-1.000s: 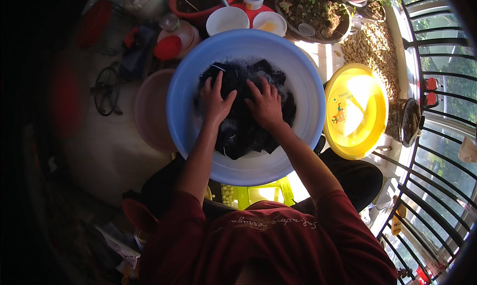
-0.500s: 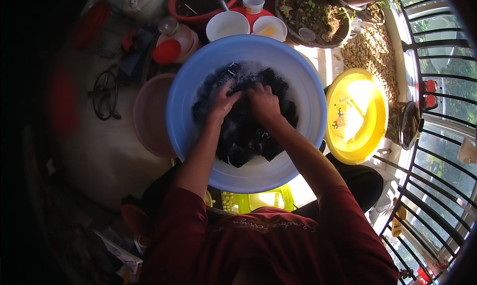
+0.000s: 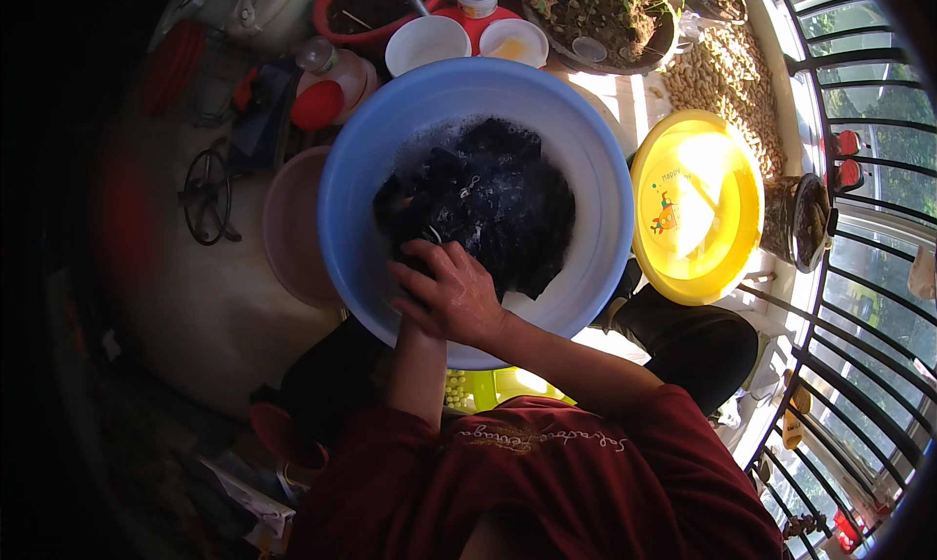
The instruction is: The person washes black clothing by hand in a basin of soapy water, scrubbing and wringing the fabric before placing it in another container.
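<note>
Keeping dark cloth (image 3: 498,194) inside near rim of blue basin (image 3: 478,360) advised; right hand (image 3: 452,295) lies bent across left wrist (image 3: 422,345), both grips undeterminable.

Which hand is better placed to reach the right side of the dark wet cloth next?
Probably the right hand: it lies over the left forearm, and its arm comes from that side of the dark wet cloth.
</note>
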`<state>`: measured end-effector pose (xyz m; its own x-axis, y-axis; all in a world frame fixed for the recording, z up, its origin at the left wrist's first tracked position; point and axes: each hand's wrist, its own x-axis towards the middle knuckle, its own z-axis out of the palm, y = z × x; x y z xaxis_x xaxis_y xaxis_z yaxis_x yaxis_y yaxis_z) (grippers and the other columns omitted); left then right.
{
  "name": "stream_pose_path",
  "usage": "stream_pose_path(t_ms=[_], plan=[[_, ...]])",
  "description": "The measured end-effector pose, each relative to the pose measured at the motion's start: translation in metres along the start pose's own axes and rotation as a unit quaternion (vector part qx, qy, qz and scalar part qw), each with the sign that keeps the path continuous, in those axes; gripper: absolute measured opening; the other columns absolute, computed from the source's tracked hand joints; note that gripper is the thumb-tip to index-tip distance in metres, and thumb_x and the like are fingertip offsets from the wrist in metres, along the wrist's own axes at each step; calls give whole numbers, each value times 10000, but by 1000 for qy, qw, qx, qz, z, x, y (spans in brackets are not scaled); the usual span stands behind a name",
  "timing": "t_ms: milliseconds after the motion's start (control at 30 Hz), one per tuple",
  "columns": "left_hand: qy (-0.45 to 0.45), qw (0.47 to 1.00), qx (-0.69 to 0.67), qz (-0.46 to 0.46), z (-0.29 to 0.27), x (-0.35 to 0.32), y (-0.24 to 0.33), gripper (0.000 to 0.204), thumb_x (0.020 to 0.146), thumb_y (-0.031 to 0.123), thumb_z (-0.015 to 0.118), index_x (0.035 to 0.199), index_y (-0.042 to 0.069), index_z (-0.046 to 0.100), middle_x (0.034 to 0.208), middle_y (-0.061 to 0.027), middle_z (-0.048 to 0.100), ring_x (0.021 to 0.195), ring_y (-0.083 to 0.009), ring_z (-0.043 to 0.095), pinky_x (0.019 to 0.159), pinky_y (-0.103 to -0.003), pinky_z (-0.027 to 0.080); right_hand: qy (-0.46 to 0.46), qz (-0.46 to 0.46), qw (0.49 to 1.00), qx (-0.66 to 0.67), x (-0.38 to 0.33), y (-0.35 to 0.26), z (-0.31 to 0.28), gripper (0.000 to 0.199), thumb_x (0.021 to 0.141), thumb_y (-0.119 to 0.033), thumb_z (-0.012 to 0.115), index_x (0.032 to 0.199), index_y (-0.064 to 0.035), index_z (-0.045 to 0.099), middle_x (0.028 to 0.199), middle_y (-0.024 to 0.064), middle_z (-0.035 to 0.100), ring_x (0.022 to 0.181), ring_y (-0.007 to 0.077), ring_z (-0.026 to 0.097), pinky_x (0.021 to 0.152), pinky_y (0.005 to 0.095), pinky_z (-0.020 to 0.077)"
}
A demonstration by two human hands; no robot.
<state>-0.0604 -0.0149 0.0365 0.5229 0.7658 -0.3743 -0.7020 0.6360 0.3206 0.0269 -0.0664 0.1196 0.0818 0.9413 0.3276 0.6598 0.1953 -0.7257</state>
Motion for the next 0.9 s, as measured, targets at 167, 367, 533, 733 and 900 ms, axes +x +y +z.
stream_pose_path(t_ms=[167, 367, 533, 733, 900], plan=[[-69, 982, -177, -12, -30, 29, -19, 500, 930, 419, 428, 1273, 59, 479, 1217, -82, 528, 1127, -231, 501, 1021, -340, 361, 72, 71, 995, -4, 20, 40, 2, 344, 665, -297, 763, 939, -141, 626, 940, 80, 525, 825, 261, 579, 592, 346, 500], [220, 931, 286, 55, 70, 35, 3, 500, 852, 294, 604, 1226, -20, 495, 1169, -108, 543, 1074, -219, 535, 960, -332, 402, 54, 318, 946, -44, 36, 130, 0, 374, 795, -425, 640, 879, -61, 631, 924, 148, 585, 783, 374, 605, 674, 454, 494], [78, 633, 751, 172, 9, 66, 29, 663, 832, 285, 661, 1395, 98, 366, 1392, -227, 329, 1251, -375, 371, 1015, -450, 334, 44, 252, 958, -127, 13, 132, 2, 382, 832, -311, 599, 1169, -136, 555, 1211, 118, 486, 1021, 349, 529, 784, 444, 480], [21, 272, 958, 91, -19, 84, -3, 708, 890, 220, 549, 1479, 250, 158, 1491, -182, 202, 1337, -435, 240, 1026, -551, 293, -123, 194, 941, -250, -15, 139, 37, 666, 784, -87, 526, 1407, -194, 318, 1423, 149, 306, 1143, 434, 424, 978, 507, 367], [-3, 262, 963, 71, -51, 109, -14, 659, 868, 154, 528, 1461, 191, 244, 1465, -186, 282, 1340, -399, 280, 1050, -457, 321, -159, 240, 933, -214, -15, 168, 62, 645, 780, -85, 538, 1384, -174, 329, 1387, 180, 336, 1125, 433, 447, 940, 502, 403]])
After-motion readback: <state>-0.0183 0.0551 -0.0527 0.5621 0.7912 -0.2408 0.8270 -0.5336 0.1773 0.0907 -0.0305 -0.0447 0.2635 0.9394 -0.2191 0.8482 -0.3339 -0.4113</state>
